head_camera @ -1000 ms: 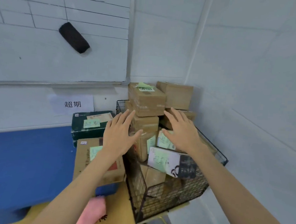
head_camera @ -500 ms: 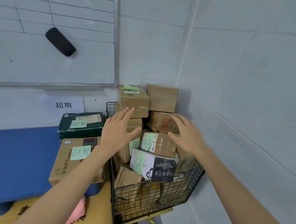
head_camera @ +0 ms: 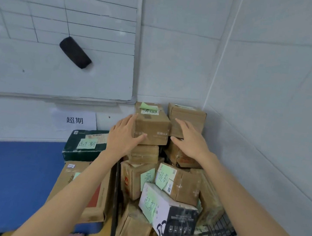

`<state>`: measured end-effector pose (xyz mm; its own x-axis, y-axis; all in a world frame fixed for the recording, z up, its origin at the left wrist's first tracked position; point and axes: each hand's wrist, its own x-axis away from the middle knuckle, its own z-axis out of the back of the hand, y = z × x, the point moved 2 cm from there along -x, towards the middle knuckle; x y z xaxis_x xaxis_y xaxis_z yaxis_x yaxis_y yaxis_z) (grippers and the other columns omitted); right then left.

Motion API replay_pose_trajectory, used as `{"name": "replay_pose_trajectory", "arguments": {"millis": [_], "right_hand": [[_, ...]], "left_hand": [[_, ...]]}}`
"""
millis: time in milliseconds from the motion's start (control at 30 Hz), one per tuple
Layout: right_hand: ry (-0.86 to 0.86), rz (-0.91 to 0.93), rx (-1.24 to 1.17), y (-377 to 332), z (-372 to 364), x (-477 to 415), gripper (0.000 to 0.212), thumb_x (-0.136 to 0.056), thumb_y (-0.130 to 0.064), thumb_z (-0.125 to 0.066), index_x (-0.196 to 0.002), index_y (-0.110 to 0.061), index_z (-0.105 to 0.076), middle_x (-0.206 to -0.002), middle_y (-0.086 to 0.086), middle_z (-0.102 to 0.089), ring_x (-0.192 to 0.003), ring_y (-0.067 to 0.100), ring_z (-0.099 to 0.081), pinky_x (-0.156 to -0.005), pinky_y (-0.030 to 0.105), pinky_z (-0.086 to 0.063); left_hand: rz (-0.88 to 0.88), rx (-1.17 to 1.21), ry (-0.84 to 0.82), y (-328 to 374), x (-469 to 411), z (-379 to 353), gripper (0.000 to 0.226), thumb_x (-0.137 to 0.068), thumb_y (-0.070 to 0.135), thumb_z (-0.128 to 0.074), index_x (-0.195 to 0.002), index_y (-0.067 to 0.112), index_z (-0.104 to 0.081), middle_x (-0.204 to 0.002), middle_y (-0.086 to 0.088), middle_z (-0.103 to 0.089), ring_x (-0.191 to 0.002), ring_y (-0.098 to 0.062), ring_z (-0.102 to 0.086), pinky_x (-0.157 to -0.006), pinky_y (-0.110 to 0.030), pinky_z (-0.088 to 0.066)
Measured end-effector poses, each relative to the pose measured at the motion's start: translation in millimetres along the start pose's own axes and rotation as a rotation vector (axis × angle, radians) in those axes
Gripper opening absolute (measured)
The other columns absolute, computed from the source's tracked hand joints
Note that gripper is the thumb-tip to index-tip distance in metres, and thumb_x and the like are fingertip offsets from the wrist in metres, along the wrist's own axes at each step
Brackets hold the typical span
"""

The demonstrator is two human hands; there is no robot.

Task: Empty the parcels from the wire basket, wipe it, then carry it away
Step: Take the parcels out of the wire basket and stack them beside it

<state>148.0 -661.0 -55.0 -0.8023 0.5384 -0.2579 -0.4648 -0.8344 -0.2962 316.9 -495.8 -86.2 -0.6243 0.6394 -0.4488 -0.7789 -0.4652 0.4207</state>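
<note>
**Head view: both grips flat on the top parcels, basket full beneath them**

Head view. Your left grip [head_camera: 122, 136] is released. Its fingers run straight up the left side of the top brown parcel [head_camera: 151, 128], and its thumb lies across that parcel's front face. Your right grip [head_camera: 190, 138] is released too. It lies palm down with straight fingers on the front of the second brown parcel [head_camera: 186, 113], which stands just right of the first, and its thumb points back toward the gap between the two. A green note sits on the top brown parcel, just beyond your left fingertips.

The wire basket [head_camera: 219, 229] is directly under both grips, with parcels heaped well above its rim. Its black mesh shows below and to the right of your right forearm. Below your right grip a taped carton [head_camera: 182, 187] carries a green note. Lower down, nearer to you, a white-and-black parcel [head_camera: 171, 217] lies tilted with another green note on it.

Left of your left grip, outside the basket, a dark green box [head_camera: 84, 146] rests on a flat cardboard box [head_camera: 93, 201] that runs under your left forearm. Above and left of that grip, a paper sign [head_camera: 74, 120] is on the wall below a whiteboard [head_camera: 44, 74], and a black eraser [head_camera: 75, 52] sticks to the board.
</note>
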Motion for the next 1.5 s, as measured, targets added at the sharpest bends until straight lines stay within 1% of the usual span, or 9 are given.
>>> {"name": "replay_pose_trajectory", "arguments": {"millis": [200,333,467,733,867,1000,1233,1400,1500], "right_hand": [[-0.026,0.053,-0.052,6,-16,-30,0.067,-0.097,-0.038,-0.057,-0.155,-0.026,-0.025,-0.155,0.002,-0.035,-0.14,0.023,-0.036,-0.108,0.043,-0.04],[-0.087,0.091,-0.113,10,-24,-45,0.065,-0.098,-0.039,-0.056,-0.154,-0.03,-0.024,-0.151,0.0,-0.041,-0.135,0.022,-0.042,-0.103,0.045,-0.045],[-0.099,0.109,-0.19,10,-32,-51,0.062,-0.099,-0.039,-0.055,-0.153,-0.031,-0.026,-0.143,0.001,-0.045,-0.124,0.02,-0.05,-0.096,0.041,-0.048],[0.001,0.107,-0.31,15,-39,-54,0.061,-0.094,-0.042,-0.06,-0.148,-0.031,-0.033,-0.122,-0.003,-0.044,-0.107,0.016,-0.052,-0.089,0.04,-0.05],[-0.063,0.109,-0.347,16,-43,-57,0.064,-0.094,-0.041,-0.062,-0.149,-0.033,-0.032,-0.138,-0.001,-0.037,-0.117,0.019,-0.051,-0.098,0.04,-0.047],[-0.1,0.135,-0.389,12,-48,-56,0.065,-0.095,-0.038,-0.062,-0.151,-0.032,-0.03,-0.151,-0.002,-0.034,-0.133,0.017,-0.041,-0.108,0.04,-0.04],[-0.007,0.156,-0.415,7,-40,-41,0.058,-0.095,-0.041,-0.06,-0.146,-0.029,-0.037,-0.147,-0.008,-0.038,-0.13,0.011,-0.042,-0.102,0.027,-0.034],[0.111,0.228,-0.448,-5,-7,-26,0.044,-0.097,-0.045,-0.056,-0.137,-0.03,-0.046,-0.139,-0.014,-0.042,-0.115,-0.003,-0.042,-0.095,0.026,-0.037],[0.192,0.244,-0.422,-13,18,-22,0.036,-0.097,-0.046,-0.053,-0.128,-0.029,-0.049,-0.134,-0.015,-0.045,-0.107,-0.005,-0.042,-0.089,0.025,-0.035]], "left_hand": [[0.061,-0.05,-0.09,-11,-30,-14,0.078,-0.086,0.058,-0.061,-0.151,0.03,-0.029,-0.158,-0.005,-0.032,-0.143,-0.028,-0.031,-0.113,-0.048,-0.026],[0.155,0.226,-0.11,-7,-37,-23,0.075,-0.083,0.049,-0.07,-0.147,0.028,-0.036,-0.144,-0.005,-0.048,-0.13,-0.027,-0.046,-0.105,-0.043,-0.04],[0.185,0.423,-0.056,1,-37,-31,0.066,-0.082,0.038,-0.076,-0.139,0.022,-0.047,-0.136,-0.004,-0.051,-0.123,-0.019,-0.048,-0.096,-0.027,-0.036],[0.243,0.482,0.062,-3,-29,-28,0.062,-0.077,0.029,-0.082,-0.131,0.022,-0.052,-0.124,0.0,-0.047,-0.107,-0.013,-0.051,-0.089,-0.026,-0.044],[0.25,0.512,-0.047,-8,-33,-31,0.07,-0.076,0.031,-0.083,-0.136,0.028,-0.048,-0.127,-0.001,-0.045,-0.11,-0.017,-0.051,-0.096,-0.034,-0.047],[0.219,0.542,-0.056,-6,-31,-32,0.066,-0.075,0.028,-0.084,-0.131,0.027,-0.048,-0.124,0.005,-0.057,-0.103,-0.018,-0.059,-0.087,-0.036,-0.053],[0.214,0.652,0.023,3,-13,-24,0.054,-0.078,0.024,-0.082,-0.122,0.025,-0.051,-0.116,0.013,-0.058,-0.096,-0.006,-0.059,-0.07,-0.012,-0.049],[0.186,0.78,0.081,9,-3,-7,0.049,-0.079,0.036,-0.081,-0.119,0.032,-0.053,-0.129,0.011,-0.059,-0.11,-0.011,-0.061,-0.082,-0.034,-0.059],[0.208,0.874,0.142,26,-3,11,0.03,-0.088,0.042,-0.069,-0.114,0.032,-0.057,-0.133,0.009,-0.059,-0.112,-0.012,-0.061,-0.087,-0.033,-0.055]]}}
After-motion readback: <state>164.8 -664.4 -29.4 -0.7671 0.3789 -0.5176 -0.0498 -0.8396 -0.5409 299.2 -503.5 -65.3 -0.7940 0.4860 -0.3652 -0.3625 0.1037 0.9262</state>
